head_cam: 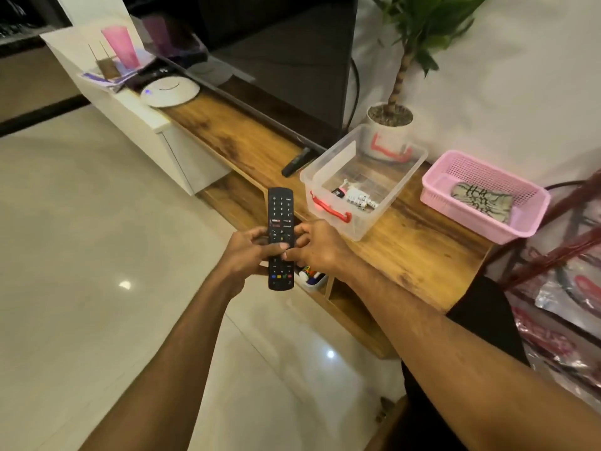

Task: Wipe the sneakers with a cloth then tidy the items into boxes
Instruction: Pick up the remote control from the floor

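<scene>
- Glossy pale floor tiles and a long wooden console fill the head view, with a dark television standing on the console.
- Both hands meet in mid-air at the console's front edge. The left hand curls round the middle of a black remote, thumb across its buttons. The right hand pinches the remote's right edge with curled fingers.
- The remote's buttons face the camera and its far end points away from the person.
- Just beyond the grip, to its right, a clear plastic box with red handles sits open on the console. Small items lie on its bottom.
- Farther right of the grip and well apart from it, a pink basket holds a folded patterned cloth.
- Straight beyond the grip, a second remote lies at the television's foot, near the box's left corner.
- Behind the box stands a white plant pot.
- Far beyond the grip to the left are a round white device and a pink cup.
- Directly under the grip, a shelf holds a tub of coloured items.
</scene>
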The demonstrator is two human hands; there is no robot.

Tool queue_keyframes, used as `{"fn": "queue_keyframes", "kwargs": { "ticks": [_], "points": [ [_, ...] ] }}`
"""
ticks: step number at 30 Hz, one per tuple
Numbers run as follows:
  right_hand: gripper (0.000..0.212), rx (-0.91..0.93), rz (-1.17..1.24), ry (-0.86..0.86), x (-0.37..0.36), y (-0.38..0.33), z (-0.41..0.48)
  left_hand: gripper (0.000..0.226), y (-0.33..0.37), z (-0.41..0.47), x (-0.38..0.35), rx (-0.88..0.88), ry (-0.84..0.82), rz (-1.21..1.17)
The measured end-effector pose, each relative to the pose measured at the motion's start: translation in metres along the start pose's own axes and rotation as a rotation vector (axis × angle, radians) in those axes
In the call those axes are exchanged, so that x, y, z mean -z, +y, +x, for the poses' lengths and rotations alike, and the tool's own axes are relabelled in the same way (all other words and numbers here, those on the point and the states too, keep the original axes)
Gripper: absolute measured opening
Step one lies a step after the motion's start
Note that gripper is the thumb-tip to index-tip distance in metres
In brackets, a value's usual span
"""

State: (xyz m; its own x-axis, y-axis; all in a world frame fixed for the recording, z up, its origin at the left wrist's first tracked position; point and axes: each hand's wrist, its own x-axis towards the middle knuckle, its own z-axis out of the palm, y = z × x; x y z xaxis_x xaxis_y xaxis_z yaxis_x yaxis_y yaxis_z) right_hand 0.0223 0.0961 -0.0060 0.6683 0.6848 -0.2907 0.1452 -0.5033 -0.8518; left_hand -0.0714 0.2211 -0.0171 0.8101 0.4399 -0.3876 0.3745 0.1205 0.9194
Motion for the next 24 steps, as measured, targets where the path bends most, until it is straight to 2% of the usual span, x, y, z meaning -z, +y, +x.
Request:
{"fn": "queue_keyframes", "kwargs": {
  "ticks": [5,10,17,20,24],
  "points": [
    [0.046,-0.120,-0.012,-0.108,-0.018,0.029,0.005,0.037,-0.041,0.016,0.001,0.146,-0.014,-0.023],
    [0.060,-0.229,-0.010,-0.136,-0.028,0.060,0.015,0.040,-0.075,0.037,-0.012,0.285,-0.008,-0.093],
    [0.078,-0.393,-0.017,-0.209,-0.046,0.098,0.035,0.053,-0.102,0.086,-0.026,0.307,0.124,-0.026],
    [0.076,-0.428,-0.039,-0.180,-0.047,0.106,0.040,0.055,-0.107,0.105,-0.028,0.324,0.170,0.022],
    [0.053,-0.454,-0.029,-0.141,-0.044,0.116,0.056,0.052,-0.113,0.130,-0.032,0.345,0.191,0.008]
  ]
}}
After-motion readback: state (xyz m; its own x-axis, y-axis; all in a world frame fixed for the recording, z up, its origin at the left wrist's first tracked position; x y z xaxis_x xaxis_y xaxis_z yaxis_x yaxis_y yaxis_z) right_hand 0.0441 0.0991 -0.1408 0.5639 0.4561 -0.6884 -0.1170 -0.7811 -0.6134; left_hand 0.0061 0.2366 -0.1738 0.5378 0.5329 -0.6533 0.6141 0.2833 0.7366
